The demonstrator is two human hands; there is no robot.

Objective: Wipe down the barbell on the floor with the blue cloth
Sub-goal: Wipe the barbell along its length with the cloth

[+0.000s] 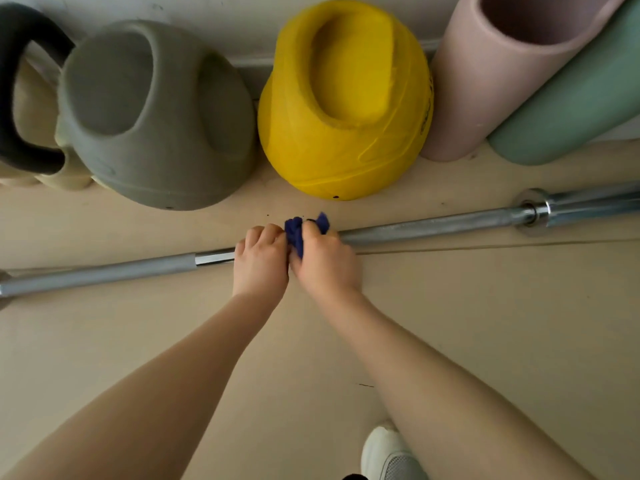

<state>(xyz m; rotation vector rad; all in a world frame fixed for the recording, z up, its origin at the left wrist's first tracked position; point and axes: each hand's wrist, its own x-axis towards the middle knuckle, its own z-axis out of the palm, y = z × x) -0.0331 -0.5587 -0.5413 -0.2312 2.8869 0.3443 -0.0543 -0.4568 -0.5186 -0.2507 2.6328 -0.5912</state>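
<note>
- Forearms, both bare, reach in from the bottom corners and meet over the middle of the barbell [433, 226].
- Beige floor [485, 323] fills most of the view, with a faint seam running just below the bar on the right.
- Barbell: it lies on the floor, running from the left edge, slightly lower, to the right edge, slightly higher; its collar and sleeve [588, 206] show at the right, a matte grey section at the left, then a short shiny stretch just beside the left hand.
- Grey kettlebell [156, 133] and yellow kettlebell [346, 133] sit side by side against the wall, beyond the bar and apart from it.
- Pink foam roller [485, 91] and green foam roller [571, 109] lean at the upper right, touching each other.
- Black kettlebell handle [14, 98] shows at the upper left, over a cream-coloured body.
- Left hand [261, 263] is curled around the bar, knuckles up, right next to the other hand.
- Right hand [327, 263] grips the blue cloth [294, 233], bunched against the bar; folds of the cloth stick out above the fingers and between the two hands.
- White shoe [388, 452] shows at the bottom edge, partly hidden by the right forearm.
</note>
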